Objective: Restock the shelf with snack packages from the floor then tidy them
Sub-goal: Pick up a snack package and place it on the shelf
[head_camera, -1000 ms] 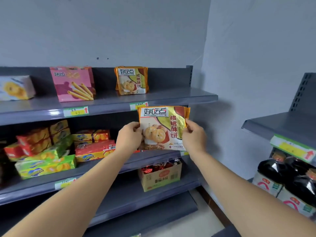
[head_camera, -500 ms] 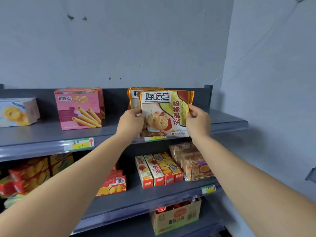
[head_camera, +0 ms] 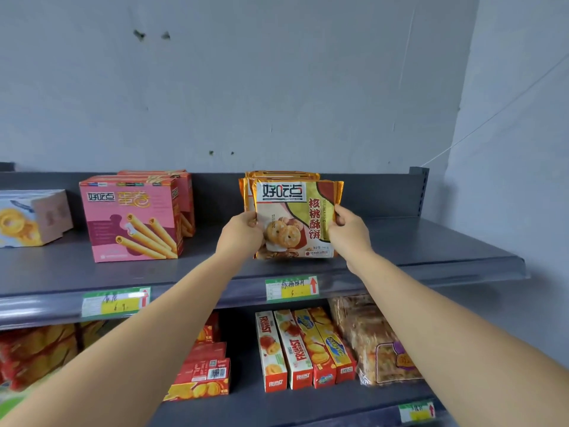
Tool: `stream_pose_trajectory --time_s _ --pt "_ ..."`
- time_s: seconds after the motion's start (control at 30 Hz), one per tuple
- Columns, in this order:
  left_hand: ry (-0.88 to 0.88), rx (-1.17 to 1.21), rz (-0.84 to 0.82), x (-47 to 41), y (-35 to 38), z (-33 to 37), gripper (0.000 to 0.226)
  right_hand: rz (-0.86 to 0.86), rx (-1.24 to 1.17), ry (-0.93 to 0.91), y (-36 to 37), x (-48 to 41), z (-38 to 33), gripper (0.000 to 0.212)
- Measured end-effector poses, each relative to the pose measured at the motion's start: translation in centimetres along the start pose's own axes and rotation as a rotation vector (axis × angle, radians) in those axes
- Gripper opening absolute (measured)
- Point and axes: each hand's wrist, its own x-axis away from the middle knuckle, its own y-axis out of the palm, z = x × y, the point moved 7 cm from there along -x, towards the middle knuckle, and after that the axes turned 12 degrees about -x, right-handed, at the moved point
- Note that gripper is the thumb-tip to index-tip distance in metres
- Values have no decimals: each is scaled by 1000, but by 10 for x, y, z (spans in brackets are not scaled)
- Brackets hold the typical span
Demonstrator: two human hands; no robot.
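An orange and gold walnut cookie package (head_camera: 295,217) stands upright on the top grey shelf (head_camera: 431,248), its bottom edge on the shelf board. My left hand (head_camera: 241,234) grips its left edge and my right hand (head_camera: 346,234) grips its right edge. Right behind it stand more packages of the same kind (head_camera: 278,175), mostly hidden by the front one.
Pink egg-roll boxes (head_camera: 132,220) stand left of the package, and a pale cookie box (head_camera: 30,217) sits at the far left. The shelf below carries Fruiast boxes (head_camera: 288,349), a clear bag of snacks (head_camera: 375,340) and red boxes (head_camera: 203,371). Green price tags (head_camera: 291,289) line the shelf front.
Both hands have lifted the package from in front of the lower shelf up to the top shelf and set it in front of the matching packages. The view has tilted up and moved closer.
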Motion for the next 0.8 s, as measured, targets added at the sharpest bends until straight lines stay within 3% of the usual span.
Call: stream_pose_trajectory --time_s 0.23,0.47,0.8 --pt "-34 -24 -10 -28 22 -8 37 -83 8 28 17 -41 27 35" --pt "-27 -45 -46 -42 37 -9 50 -141 -9 48 30 -59 38 52" --pt "79 -272 27 -38 31 -6 62 -75 155 3 17 -54 36 52"
